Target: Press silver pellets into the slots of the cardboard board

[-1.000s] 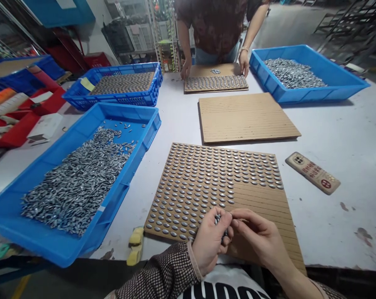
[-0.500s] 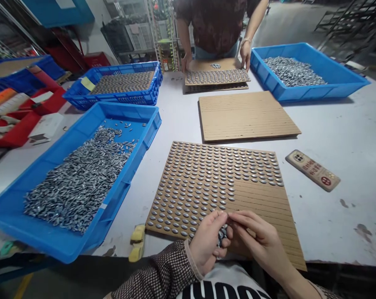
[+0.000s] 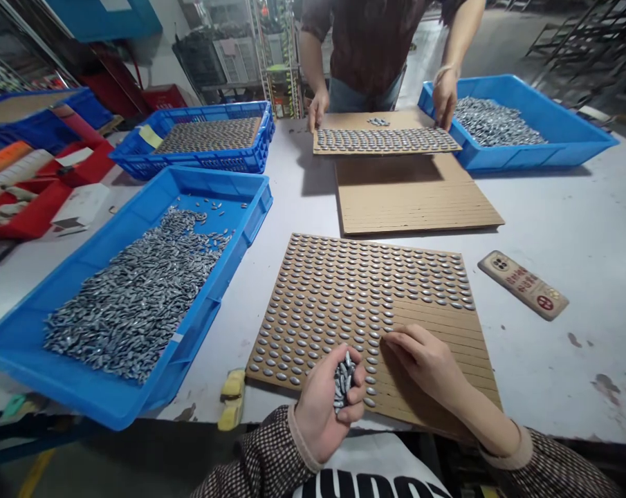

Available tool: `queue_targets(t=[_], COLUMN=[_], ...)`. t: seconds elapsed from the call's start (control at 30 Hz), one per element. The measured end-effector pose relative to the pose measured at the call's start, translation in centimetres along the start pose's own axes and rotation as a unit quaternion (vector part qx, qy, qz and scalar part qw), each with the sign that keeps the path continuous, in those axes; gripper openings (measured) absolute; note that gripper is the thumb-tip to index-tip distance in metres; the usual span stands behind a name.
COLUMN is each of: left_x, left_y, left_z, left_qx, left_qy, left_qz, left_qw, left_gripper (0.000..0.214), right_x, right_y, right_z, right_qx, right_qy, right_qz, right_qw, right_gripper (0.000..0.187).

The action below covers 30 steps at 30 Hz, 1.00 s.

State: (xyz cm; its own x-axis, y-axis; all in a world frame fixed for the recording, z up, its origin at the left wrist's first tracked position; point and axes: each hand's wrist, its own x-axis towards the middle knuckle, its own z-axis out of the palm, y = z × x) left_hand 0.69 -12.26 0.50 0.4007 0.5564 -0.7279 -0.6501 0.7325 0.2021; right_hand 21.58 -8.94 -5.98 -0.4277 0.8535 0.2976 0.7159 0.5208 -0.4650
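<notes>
A slotted cardboard board (image 3: 437, 332) lies in front of me, most of its rows filled with small grey oval metal pieces (image 3: 344, 290). My left hand (image 3: 326, 404) is curled shut on a handful of these metal pieces (image 3: 342, 380) at the board's near edge. My right hand (image 3: 429, 363) rests on the board just right of the filled rows, fingertips pinched at a slot; what they hold is too small to see.
A blue bin (image 3: 229, 228) of loose metal pieces sits at my left. An empty board (image 3: 416, 197) lies beyond mine, a flat printed card (image 3: 523, 285) to the right. Across the table a person (image 3: 375, 41) lifts a filled board (image 3: 385, 138) beside another blue bin (image 3: 562, 138).
My hands have parted: the right one moved onto the board, the left stayed back with the handful. The person opposite has raised their filled board off the table.
</notes>
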Motion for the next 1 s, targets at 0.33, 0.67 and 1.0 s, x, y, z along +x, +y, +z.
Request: queue_targets(t=[0.33, 0.67, 1.0], left_x=[0.1, 0.5, 1.0], left_y=[-1.0, -1.3, -2.5], left_z=[0.1, -0.1, 0.2], left_qx=[0.123, 0.124, 0.143], left_qy=[-0.002, 0.014, -0.003], left_qz=[0.029, 0.069, 0.110], left_qw=[0.992, 0.990, 0.984], left_gripper=[0.025, 0.029, 0.031], right_x=[0.3, 0.2, -1.7], right_y=[-0.3, -1.7, -6.6], right_z=[-0.4, -1.4, -1.9], right_qx=[-0.057, 0.049, 0.429], right_qy=[-0.024, 0.010, 0.029], right_qz=[-0.020, 0.039, 0.220], right_qw=[0.998, 0.998, 0.876], right_gripper=[0.023, 0.018, 0.015])
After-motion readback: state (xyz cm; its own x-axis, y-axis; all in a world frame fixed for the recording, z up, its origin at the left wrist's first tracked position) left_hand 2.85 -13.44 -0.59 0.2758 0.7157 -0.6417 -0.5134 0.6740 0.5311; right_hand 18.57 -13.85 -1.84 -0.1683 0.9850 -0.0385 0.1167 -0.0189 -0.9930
